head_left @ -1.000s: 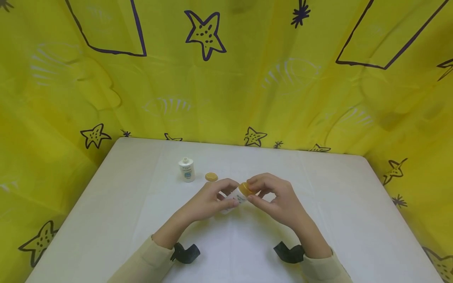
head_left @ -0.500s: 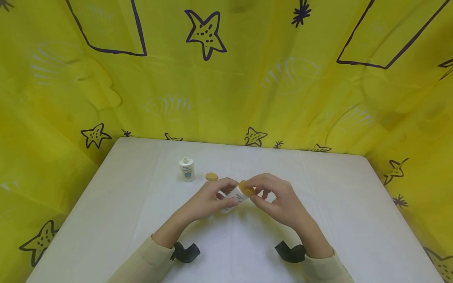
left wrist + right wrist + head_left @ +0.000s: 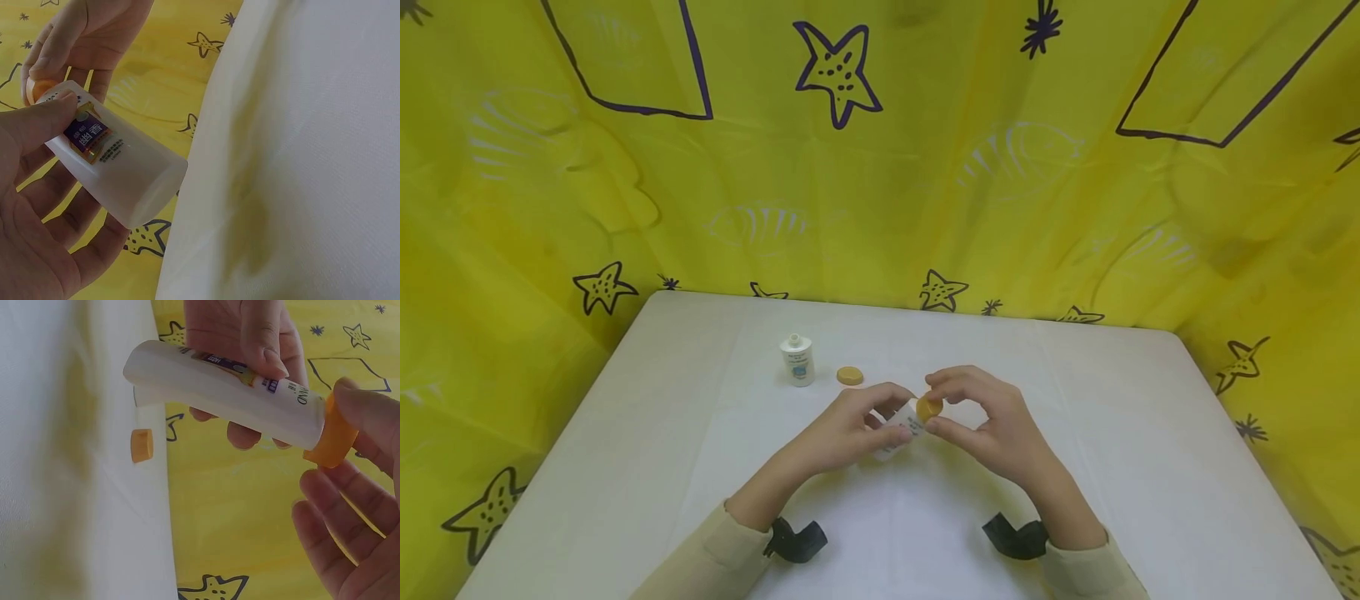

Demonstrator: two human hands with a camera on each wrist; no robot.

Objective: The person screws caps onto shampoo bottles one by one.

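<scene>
Above the table, my left hand [image 3: 842, 429] grips a white lotion bottle [image 3: 137, 175] with a purple label, thumb across its front and fingers behind. The bottle lies slanted, its top end toward my right hand [image 3: 988, 421]. Thumb and fingers of that hand pinch an orange cap [image 3: 929, 408] at the bottle's top. In the right wrist view the cap [image 3: 339, 434] sits askew against the bottle end, its lower edge jutting past the bottle's side. Its inner side and the bottle's mouth are hidden there.
A second white bottle [image 3: 798, 362], uncapped with its narrow neck showing, stands upright on the white table [image 3: 1112, 433], back left. Beside it lies a loose orange cap [image 3: 850, 376]. A yellow patterned curtain [image 3: 880, 183] hangs behind. Black bands [image 3: 797, 540] are at both wrists.
The orange cap has turned in my right fingers, its round face now toward the head camera. The bottle has shifted slightly in the left hand's hold; both arms stay nearly in place.
</scene>
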